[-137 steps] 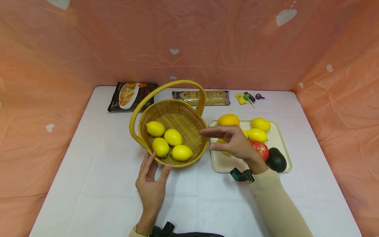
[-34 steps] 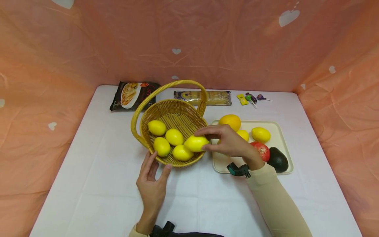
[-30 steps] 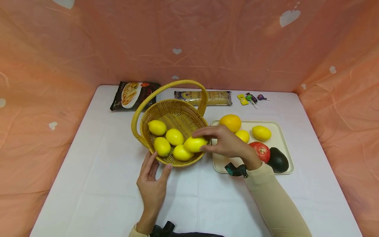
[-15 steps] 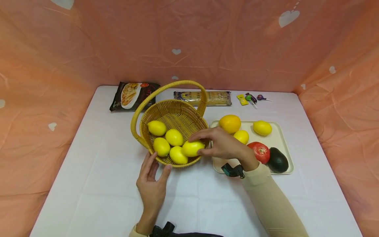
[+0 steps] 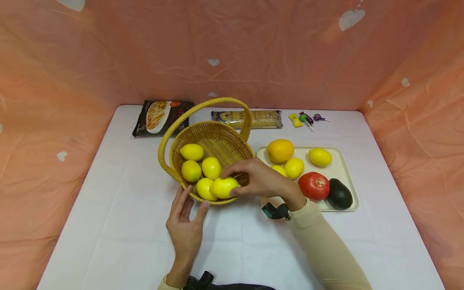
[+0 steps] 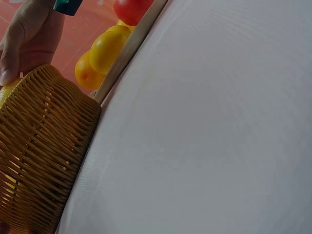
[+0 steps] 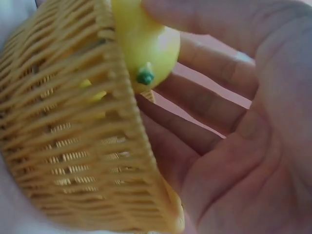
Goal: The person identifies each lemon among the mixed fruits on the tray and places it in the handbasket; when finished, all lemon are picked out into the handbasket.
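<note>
A yellow wicker basket [image 5: 232, 149] with a tall arched handle stands left of centre in the head view. Inside lie several lemons, among them one lemon [image 5: 211, 168] near the middle. Low over the basket's front right, my right hand [image 5: 259, 179] pinches another lemon [image 5: 222, 188] between thumb and fingers, and it overlaps the lemon [image 5: 204, 189] beside it. In the right wrist view the held lemon [image 7: 146, 44] shows its green stem end just past the rim. My left hand [image 5: 185, 227] rests its fingertips and thumb against the basket's front rim, fingers fairly straight.
On the right a cream tray [image 5: 338, 165] bears an orange-yellow fruit [image 5: 280, 150], several lemons, a red pomegranate [image 5: 313, 186] and a dark avocado [image 5: 339, 194]. Along the back lie a black food packet [image 5: 163, 117], a noodle pack [image 5: 266, 119] and wrapped candies [image 5: 303, 120].
My right hand has come from beside the tray with a lemon, then moved left and down inside the basket, nudging other lemons left. My left hand has stayed at the rim.
</note>
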A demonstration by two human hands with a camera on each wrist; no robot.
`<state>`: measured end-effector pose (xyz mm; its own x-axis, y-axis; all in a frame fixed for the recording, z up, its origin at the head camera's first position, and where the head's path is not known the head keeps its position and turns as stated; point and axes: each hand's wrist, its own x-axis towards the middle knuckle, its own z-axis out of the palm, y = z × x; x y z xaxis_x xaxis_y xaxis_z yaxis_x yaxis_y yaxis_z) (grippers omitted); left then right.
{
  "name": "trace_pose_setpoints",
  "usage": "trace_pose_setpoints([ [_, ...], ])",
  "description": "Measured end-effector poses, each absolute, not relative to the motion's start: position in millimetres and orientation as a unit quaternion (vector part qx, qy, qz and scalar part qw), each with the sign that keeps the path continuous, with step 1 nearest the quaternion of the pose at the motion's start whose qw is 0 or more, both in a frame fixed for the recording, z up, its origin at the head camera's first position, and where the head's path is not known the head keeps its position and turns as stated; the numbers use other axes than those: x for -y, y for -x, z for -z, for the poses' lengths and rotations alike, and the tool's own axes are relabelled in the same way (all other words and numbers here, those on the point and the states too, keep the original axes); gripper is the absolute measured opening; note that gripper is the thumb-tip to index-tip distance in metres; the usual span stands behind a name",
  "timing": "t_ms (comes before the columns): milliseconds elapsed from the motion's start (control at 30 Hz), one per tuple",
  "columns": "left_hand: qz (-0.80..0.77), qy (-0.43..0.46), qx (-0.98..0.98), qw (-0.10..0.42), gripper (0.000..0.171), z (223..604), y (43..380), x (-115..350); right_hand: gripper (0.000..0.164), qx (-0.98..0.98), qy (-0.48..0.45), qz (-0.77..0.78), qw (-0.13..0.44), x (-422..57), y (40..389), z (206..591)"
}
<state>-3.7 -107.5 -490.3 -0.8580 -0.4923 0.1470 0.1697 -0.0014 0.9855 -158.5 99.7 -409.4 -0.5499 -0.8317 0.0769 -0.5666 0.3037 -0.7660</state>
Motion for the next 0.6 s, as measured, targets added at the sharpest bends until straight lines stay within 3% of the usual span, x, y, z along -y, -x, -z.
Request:
trace_pose_setpoints([
  [333, 0.698, -0.121, 0.663, 0.241, 0.062, 490, 4, 107, 0.041, -0.791, 0.478, 0.352, 0.147, -82, 154, 418],
  [600, 0.694, -0.114, 0.669, 0.243, 0.064, 492, 4, 108, 0.042, -0.760, 0.433, 0.463, 0.144, -100, 154, 416],
])
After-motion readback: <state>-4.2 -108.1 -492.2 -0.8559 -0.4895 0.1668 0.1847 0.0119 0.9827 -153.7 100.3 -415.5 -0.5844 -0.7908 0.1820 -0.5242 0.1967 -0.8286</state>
